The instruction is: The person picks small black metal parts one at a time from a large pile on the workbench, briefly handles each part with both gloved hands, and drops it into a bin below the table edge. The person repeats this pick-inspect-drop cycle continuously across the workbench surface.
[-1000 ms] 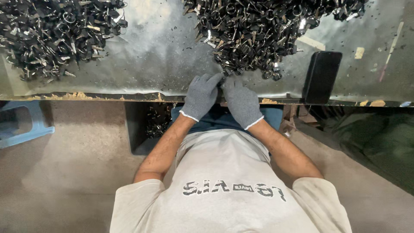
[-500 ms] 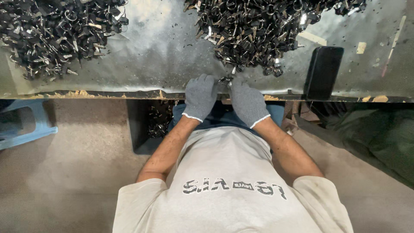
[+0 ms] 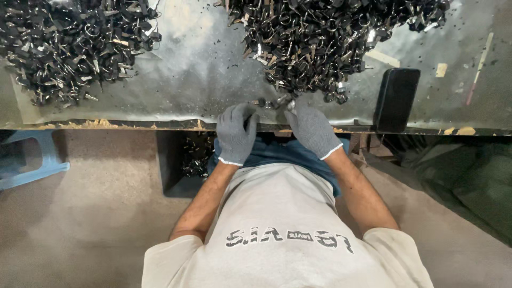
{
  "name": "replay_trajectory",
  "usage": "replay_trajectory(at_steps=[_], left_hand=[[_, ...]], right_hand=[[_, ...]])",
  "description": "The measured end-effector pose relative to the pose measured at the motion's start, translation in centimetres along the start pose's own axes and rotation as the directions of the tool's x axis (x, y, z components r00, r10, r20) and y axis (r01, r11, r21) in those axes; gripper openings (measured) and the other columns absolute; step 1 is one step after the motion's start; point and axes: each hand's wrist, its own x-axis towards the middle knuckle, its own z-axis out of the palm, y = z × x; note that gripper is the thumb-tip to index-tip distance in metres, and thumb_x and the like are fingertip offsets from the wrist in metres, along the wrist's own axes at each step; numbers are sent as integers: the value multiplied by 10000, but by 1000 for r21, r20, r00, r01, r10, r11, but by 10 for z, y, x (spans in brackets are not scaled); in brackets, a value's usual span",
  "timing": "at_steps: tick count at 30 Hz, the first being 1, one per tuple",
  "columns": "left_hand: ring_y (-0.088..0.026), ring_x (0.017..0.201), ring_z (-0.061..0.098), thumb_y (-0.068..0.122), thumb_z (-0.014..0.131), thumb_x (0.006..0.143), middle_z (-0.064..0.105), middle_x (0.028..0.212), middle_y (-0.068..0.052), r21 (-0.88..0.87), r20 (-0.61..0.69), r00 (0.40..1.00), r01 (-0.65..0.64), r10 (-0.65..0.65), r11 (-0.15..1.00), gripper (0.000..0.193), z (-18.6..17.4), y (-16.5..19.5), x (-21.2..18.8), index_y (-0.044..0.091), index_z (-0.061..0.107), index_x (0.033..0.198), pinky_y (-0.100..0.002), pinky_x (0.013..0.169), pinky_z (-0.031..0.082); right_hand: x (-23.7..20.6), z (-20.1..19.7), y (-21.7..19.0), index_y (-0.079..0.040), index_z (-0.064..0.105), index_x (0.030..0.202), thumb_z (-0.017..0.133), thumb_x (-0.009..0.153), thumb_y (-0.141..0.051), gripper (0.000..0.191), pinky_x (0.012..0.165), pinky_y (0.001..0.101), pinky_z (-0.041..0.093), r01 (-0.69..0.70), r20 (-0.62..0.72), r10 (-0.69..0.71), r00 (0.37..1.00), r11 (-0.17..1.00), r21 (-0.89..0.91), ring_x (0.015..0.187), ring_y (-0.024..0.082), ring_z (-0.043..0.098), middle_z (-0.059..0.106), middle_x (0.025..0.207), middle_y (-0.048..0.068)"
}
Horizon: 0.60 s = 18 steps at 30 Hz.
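Observation:
Both my hands wear grey knit gloves and rest at the near edge of a metal-topped table [image 3: 186, 90]. My left hand [image 3: 236, 133] and my right hand [image 3: 312, 129] meet fingertip to fingertip on a small dark metal part [image 3: 272, 102] just in front of a big pile of dark metal rings and clips [image 3: 320, 42]. The part is tiny, so its exact shape is unclear. The pile's near fringe lies a few centimetres beyond my fingers.
A second heap of similar metal pieces [image 3: 69, 48] covers the table's far left. A black phone [image 3: 396, 98] lies to the right of my right hand. Under the table stands a dark bin with more pieces [image 3: 186, 160]; a blue stool [image 3: 32, 160] is at left.
My hands have stayed at the table edge but spread slightly apart, the fingertips now working a small part between them. The view has shifted a little.

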Motion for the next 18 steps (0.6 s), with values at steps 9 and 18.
replay_trajectory(at_steps=[9, 18], left_hand=[[-339, 942, 608, 244, 742, 797, 669, 1050, -122, 138, 278, 957, -121, 78, 983, 390, 32, 7, 37, 103, 659, 1152, -472, 795, 454], [-311, 875, 681, 219, 748, 837, 707, 913, -85, -6, 515, 827, 266, -225, 964, 255, 23, -8, 37, 110, 669, 1053, -468, 788, 498]], right_hand=[[-15, 16, -28, 86, 281, 1583, 621, 1004, -237, 745, 690, 546, 544, -130, 198, 143, 970, 988, -79, 756, 449, 697, 697, 790, 252], [-5, 11, -13, -3, 585, 1158, 652, 998, -229, 285, 715, 528, 549, 68, -44, -72, 996, 995, -76, 862, 443, 691, 688, 938, 263]])
